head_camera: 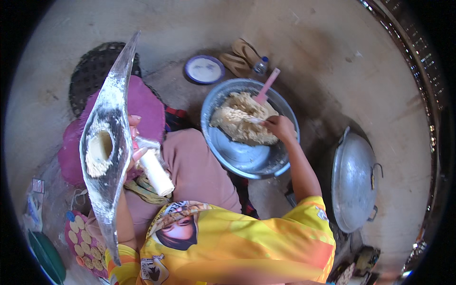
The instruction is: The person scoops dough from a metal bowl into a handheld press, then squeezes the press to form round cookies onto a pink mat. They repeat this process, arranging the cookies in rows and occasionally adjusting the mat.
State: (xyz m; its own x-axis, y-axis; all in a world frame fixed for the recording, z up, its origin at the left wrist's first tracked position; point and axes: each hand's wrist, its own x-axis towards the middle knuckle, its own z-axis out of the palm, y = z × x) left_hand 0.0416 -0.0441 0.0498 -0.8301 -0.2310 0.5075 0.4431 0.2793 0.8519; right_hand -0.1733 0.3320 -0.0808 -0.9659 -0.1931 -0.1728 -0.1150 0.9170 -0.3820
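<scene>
My left hand [135, 142] grips a long, pointed, silvery metal press body [107, 192] beside its round opening. Pale dough [97, 167] clings to the opening's lower rim; part of my hand is hidden behind the metal. Just right of these fingers is a white cylinder [156, 174] above my lap, whose support I cannot tell. In my right hand [281, 127] is the handle of a small white spoon or spatula [253, 120], loaded with crumbly dough [233, 114]. It hovers over a blue basin [245, 160] of dough [245, 137]. A pink spatula [268, 85] stands in that dough.
A plate of white powder [204, 70], sandals [237, 58] and a plastic bottle [260, 66] lie beyond the basin. At right is a metal wok [356, 181]. Purple sheets [149, 103] and a dark basket [89, 78] sit left, with round dough pieces [85, 236] and a green basin [46, 254] nearer.
</scene>
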